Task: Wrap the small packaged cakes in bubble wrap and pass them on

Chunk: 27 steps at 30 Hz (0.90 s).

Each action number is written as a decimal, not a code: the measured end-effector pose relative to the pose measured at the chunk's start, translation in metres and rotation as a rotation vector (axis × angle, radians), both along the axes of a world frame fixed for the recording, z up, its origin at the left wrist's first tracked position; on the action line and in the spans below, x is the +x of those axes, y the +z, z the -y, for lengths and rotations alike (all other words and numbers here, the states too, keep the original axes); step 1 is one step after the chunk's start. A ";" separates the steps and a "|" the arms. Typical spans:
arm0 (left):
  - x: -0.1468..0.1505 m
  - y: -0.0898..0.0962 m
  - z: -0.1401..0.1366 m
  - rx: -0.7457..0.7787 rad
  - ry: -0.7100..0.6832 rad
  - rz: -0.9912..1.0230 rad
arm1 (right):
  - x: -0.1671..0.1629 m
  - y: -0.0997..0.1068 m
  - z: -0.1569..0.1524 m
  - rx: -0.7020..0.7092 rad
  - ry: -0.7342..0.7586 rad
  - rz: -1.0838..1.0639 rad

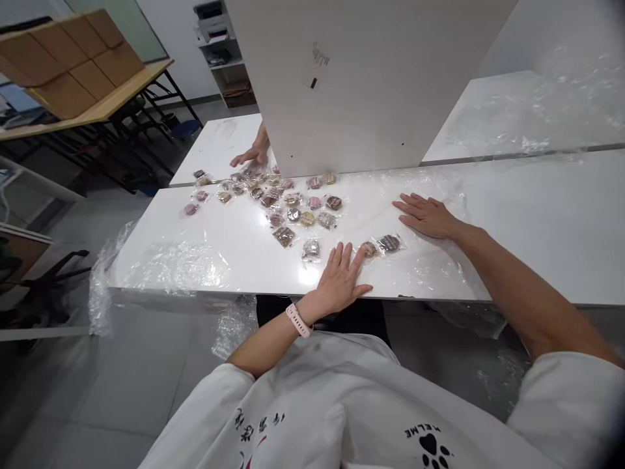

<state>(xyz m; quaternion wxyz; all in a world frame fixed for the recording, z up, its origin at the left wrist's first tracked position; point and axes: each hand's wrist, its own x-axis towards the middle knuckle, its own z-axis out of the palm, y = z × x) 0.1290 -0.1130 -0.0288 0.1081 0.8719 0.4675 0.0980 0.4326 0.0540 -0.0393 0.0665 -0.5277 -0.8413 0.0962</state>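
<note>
My left hand [340, 280], wearing a pink wristband [299, 320], lies flat at the table's near edge with its fingers spread. Its index fingertip is at a small tan round piece in a clear wrapper [370, 249]. Beside that lies a dark brown wrapped piece [389, 243]. Further right, my right hand [424, 216] rests palm down on the plastic-covered table, fingers stretched out and holding nothing. To the left of my hands, several cookie-like pieces in clear packets, such as a yellow one [307, 219] and a pink one [315, 203], are scattered.
A tall white panel [366, 85] stands across the white table [234, 254]. Another person's hand [252, 154] reaches in at the panel's left edge, over the packets. Clear plastic film [178, 267] hangs over the near edge. Cardboard boxes [68, 62] stand on a far desk.
</note>
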 end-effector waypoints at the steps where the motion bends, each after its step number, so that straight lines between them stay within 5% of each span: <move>1: 0.000 0.001 0.011 0.002 0.019 0.000 | -0.003 0.003 -0.006 0.008 0.017 0.004; 5: -0.016 0.013 0.039 0.022 0.091 0.215 | -0.037 0.025 0.016 0.127 0.056 -0.018; 10: -0.099 0.036 0.002 0.202 0.405 0.333 | -0.093 0.036 0.131 0.375 -0.038 -0.229; 15: -0.166 0.044 -0.061 -0.189 0.271 0.118 | -0.100 0.008 0.197 0.414 -0.355 -0.302; 18: -0.161 0.043 -0.069 -0.184 0.219 0.072 | -0.086 -0.009 0.192 0.371 -0.451 -0.208; 21: -0.130 0.041 -0.052 0.017 0.248 0.148 | -0.072 -0.015 0.176 0.324 -0.349 -0.080; 27: -0.068 0.026 -0.001 0.047 -0.229 0.072 | -0.038 -0.012 0.159 0.177 -0.154 -0.083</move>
